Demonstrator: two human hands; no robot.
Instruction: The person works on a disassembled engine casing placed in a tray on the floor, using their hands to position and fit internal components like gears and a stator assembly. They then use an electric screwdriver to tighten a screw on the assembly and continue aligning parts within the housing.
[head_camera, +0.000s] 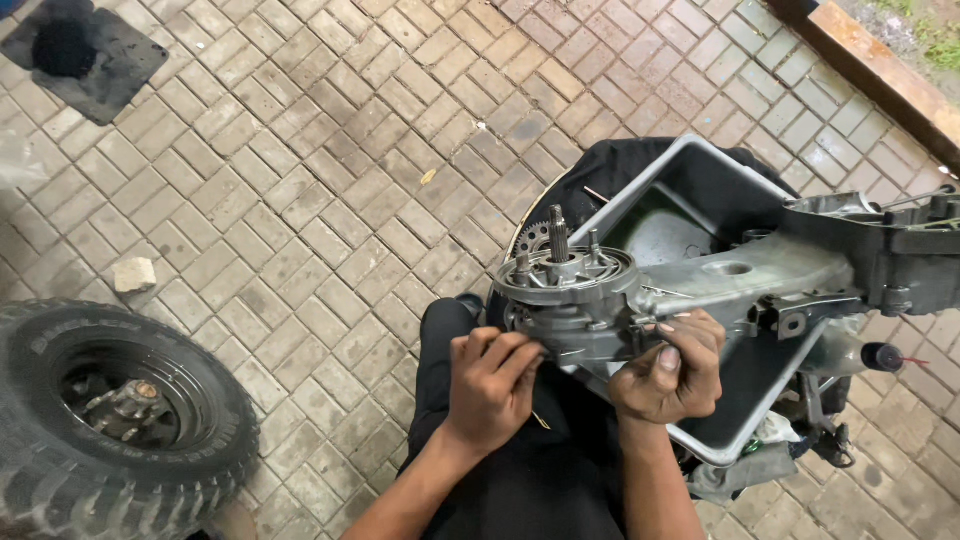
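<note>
My left hand (492, 385) pinches under the round, greasy metal hub (566, 285); my right hand (668, 370) grips its cast casing (740, 275). Rough brick paving (330, 170) lies open leftward, the knobby tyre (110, 400) well apart.
</note>
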